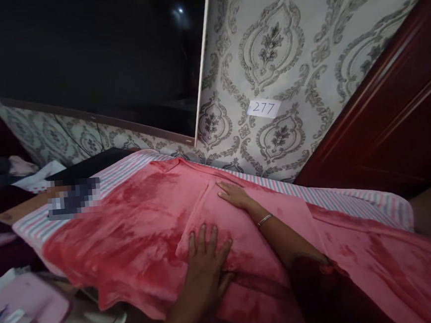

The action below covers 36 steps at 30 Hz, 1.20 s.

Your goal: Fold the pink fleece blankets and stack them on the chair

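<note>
A plush pink-red cloth (130, 213) lies spread over the striped surface. A folded layer of it, with a raised edge, is under both of my hands. My left hand (206, 257) rests flat on this layer near the front, fingers spread. Farther back, my right hand (235, 196) lies palm down close to the layer's upper edge, its fingers stretched out. A silver bangle (265, 219) circles the right wrist. Neither hand grips anything. Part of the cloth is hidden beneath my arms.
Under the cloth is a striped sheet (353, 205). A large dark television (91, 57) stands behind, beside patterned wallpaper with a "277" paper label (264, 108). A dark red wooden panel (375, 104) rises at right. A pink stool-like surface (36, 300) with small items stands lower left.
</note>
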Motion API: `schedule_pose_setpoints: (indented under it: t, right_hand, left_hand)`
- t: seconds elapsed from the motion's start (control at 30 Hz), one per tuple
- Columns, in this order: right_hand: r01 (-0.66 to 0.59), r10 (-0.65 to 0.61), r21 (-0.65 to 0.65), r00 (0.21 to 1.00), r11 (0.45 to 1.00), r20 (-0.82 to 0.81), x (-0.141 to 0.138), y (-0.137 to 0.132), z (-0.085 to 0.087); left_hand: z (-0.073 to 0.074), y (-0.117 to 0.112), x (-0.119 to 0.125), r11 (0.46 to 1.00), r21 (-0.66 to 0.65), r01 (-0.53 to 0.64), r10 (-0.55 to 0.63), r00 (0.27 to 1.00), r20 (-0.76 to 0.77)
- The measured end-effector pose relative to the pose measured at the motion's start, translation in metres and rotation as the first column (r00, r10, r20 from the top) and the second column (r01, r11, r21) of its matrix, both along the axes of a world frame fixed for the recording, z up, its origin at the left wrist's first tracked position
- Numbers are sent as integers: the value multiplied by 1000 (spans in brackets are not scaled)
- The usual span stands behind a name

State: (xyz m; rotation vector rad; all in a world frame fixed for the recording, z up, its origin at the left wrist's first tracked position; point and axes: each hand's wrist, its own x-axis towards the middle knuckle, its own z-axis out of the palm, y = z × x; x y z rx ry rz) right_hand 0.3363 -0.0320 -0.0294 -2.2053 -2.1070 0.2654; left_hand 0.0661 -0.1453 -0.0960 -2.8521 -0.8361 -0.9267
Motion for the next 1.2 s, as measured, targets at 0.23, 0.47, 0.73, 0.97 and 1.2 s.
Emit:
schedule_pose_setpoints:
  t: [0.23,0.47,0.73,0.97,1.2]
  right_hand:
    - [56,-57,20,994,998,89,-13,-5,10]
    - [-78,71,37,985,996,157,-61,-31,9]
    - [-156,154,-8,966,988,210,-70,-5,2]
    - [-116,125,-79,985,990,120,-56,37,-3]
    - [-123,127,-58,989,991,73,-45,61,-18]
  left_hand:
    - [8,-3,-2,999,-48,22,-23,1000,-20]
    - [16,-7,-15,1000,-23,9,-9,999,32]
    - [17,-7,-25,951,-298,-76,43,992,-116]
    - [9,-12,-26,949,-310,-52,33,997,-64]
    - [5,-11,-29,945,-325,-30,18,999,-40]
